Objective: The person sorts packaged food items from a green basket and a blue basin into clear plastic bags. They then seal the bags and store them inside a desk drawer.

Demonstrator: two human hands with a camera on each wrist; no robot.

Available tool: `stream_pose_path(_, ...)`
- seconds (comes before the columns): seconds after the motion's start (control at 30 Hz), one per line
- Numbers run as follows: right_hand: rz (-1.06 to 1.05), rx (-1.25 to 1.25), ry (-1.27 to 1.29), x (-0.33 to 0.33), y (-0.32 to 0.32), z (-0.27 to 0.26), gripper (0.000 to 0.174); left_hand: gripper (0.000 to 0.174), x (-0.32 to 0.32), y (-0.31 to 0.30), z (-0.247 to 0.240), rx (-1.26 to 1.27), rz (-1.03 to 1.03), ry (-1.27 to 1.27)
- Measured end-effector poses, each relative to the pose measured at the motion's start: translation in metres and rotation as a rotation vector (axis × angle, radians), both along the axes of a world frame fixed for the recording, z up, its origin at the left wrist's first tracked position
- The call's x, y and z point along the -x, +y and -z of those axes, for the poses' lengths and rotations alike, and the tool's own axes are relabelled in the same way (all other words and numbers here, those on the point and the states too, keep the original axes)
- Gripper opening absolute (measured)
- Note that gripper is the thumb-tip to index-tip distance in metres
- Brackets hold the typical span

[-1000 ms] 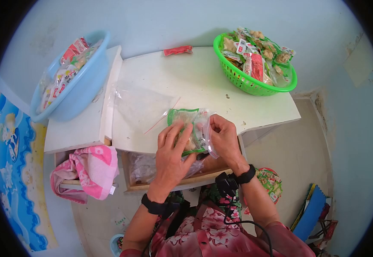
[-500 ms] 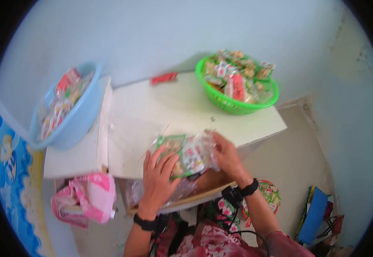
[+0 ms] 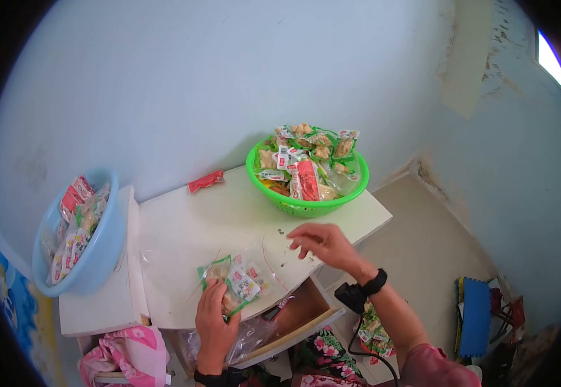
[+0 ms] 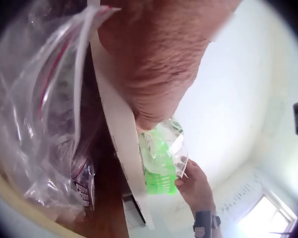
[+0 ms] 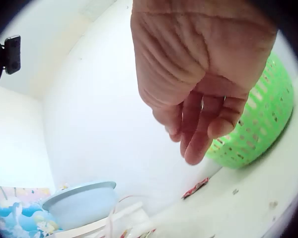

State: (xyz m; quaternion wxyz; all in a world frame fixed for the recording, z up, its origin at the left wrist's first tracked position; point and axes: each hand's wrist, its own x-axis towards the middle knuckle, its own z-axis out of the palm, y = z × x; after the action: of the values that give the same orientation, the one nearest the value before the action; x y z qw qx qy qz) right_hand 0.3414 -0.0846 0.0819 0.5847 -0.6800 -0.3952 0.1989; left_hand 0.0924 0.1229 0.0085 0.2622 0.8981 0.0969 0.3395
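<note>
"Green-trimmed and glossy, that snack packet (image 3: 243,284) lies by the front edge of the white tabletop (image 3: 171,226). What keeps it there?"

"The left hand (image 3: 215,322). Its fingers lie close together over the packet's left part, pressing rather than clutching, as far as the head view shows. Whether the thumb tucks underneath, I can't tell."

"Why press there?"

"My guess: slick wrapping slides easily, and a hold at the left leaves the right part uncovered. Clear plastic film (image 3: 260,258) with 1 thin red line spreads out on that side; I can't tell whether the packet is inside it or on top."

"And the right hand (image 3: 319,245)?"

"Raised above the tabletop, fingers loosely bent, pinching nothing; the right wrist view shows the palm bare. It hangs between the packet and the green perforated basket (image 3: 313,208), touching neither."

"The basket is heaped with similar packets (image 3: 322,151). Why at the back?"

"Probably so the 2 hands can work along the front with the contents in reach. The pale blue basin (image 3: 103,255), holding more packaged food, stands on the left-hand cabinet (image 3: 93,311), likely for the same reason."

"And the wooden drawer (image 3: 322,322)?"

"Pulled out below the edge, with crumpled clear bags (image 3: 251,338) inside, perhaps to keep them handy. 1 red sachet (image 3: 206,181) lies near the wall (image 3: 190,84), apart from the 2 containers."
</note>
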Motion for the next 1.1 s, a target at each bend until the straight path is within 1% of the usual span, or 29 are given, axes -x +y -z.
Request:
stream_pose_path(0.03,0.066,-0.017,-0.022,-0.007,-0.004,-0.008,0.018,0.068,0.000,0.000,0.000,0.016,0.006,0.003)
stream_pose_path(0.1,0.269,-0.088,-0.186,-0.034,-0.011,-0.016,0.016,0.067,0.002,0.002,0.002,-0.005,0.026,-0.009)
stream_pose_path(0.13,0.398,-0.092,-0.367,-0.054,-0.012,-0.018,0.013,0.067,0.002,0.003,0.003,-0.015,0.032,-0.015)
stream_pose_path(0.17,0.579,0.068,-0.598,-0.071,-0.021,-0.023,0.012,0.067,0.001,0.004,0.003,-0.018,0.038,-0.019)
stream_pose_path(0.2,0.668,0.071,-0.722,-0.097,-0.027,-0.020,0.013,0.067,0.001,0.004,0.003,-0.021,0.041,-0.020)
stream_pose_path(0.23,0.711,0.184,-0.785,-0.112,-0.033,-0.029,0.014,0.067,0.002,0.005,0.003,-0.024,0.041,-0.020)
stream_pose_path(0.27,0.738,0.308,-0.876,-0.129,-0.041,-0.031,0.019,0.068,0.003,0.006,0.004,-0.026,0.043,-0.019)
stream_pose_path(0.37,0.823,0.615,-0.948,-0.160,-0.048,-0.034,0.025,0.069,0.001,0.008,0.006,-0.029,0.053,-0.025)
stream_pose_path(0.4,0.772,0.667,-0.919,-0.163,-0.047,-0.038,0.030,0.069,0.001,0.009,0.006,-0.026,0.058,-0.026)
stream_pose_path(0.5,0.688,0.739,-1.011,-0.179,-0.039,-0.030,0.024,0.068,0.001,0.008,0.004,0.007,0.065,-0.020)
stream_pose_path(0.57,0.746,0.901,-0.913,-0.212,-0.031,-0.018,0.022,0.067,0.003,0.005,0.000,0.029,0.063,-0.010)
stream_pose_path(0.63,0.816,0.839,-0.948,-0.214,-0.034,-0.016,0.024,0.067,0.003,0.008,-0.001,0.034,0.061,0.005)
stream_pose_path(0.67,0.848,0.637,-1.009,-0.201,-0.038,-0.016,0.022,0.068,0.004,0.009,-0.001,0.056,0.067,0.011)
stream_pose_path(0.73,0.820,0.366,-1.125,-0.189,-0.048,-0.017,0.022,0.068,0.006,0.011,-0.003,0.100,0.077,0.014)
stream_pose_path(0.77,0.824,0.280,-1.117,-0.180,-0.051,-0.019,0.020,0.068,0.007,0.013,-0.004,0.123,0.085,0.013)
stream_pose_path(0.8,0.750,0.184,-0.928,-0.179,-0.060,-0.016,0.020,0.069,0.006,0.015,-0.004,0.147,0.091,0.012)
stream_pose_path(0.83,0.751,0.241,-0.675,-0.140,-0.058,-0.035,0.023,0.068,0.005,0.018,0.001,0.157,0.113,-0.011)
stream_pose_path(0.87,0.576,-0.102,-0.810,-0.154,-0.073,-0.011,0.028,0.068,0.004,0.021,0.006,0.163,0.124,-0.029)
stream_pose_path(0.9,0.593,0.029,-0.679,-0.120,-0.075,-0.023,0.031,0.069,0.003,0.022,0.009,0.163,0.119,-0.038)
stream_pose_path(0.93,0.539,-0.046,-0.597,-0.099,-0.071,-0.024,0.029,0.069,0.004,0.021,0.012,0.167,0.112,-0.039)
stream_pose_path(0.97,0.554,-0.053,-0.554,-0.079,-0.065,-0.024,0.026,0.070,0.005,0.020,0.011,0.231,0.134,-0.040)
stream_pose_path(1.0,0.497,-0.090,-0.508,-0.057,-0.060,-0.021,0.024,0.071,0.007,0.019,0.009,0.192,0.121,-0.035)
stream_pose_path(1.1,0.386,-0.124,-0.458,-0.029,-0.064,0.011,0.024,0.072,0.007,0.014,0.003,0.203,0.089,-0.020)
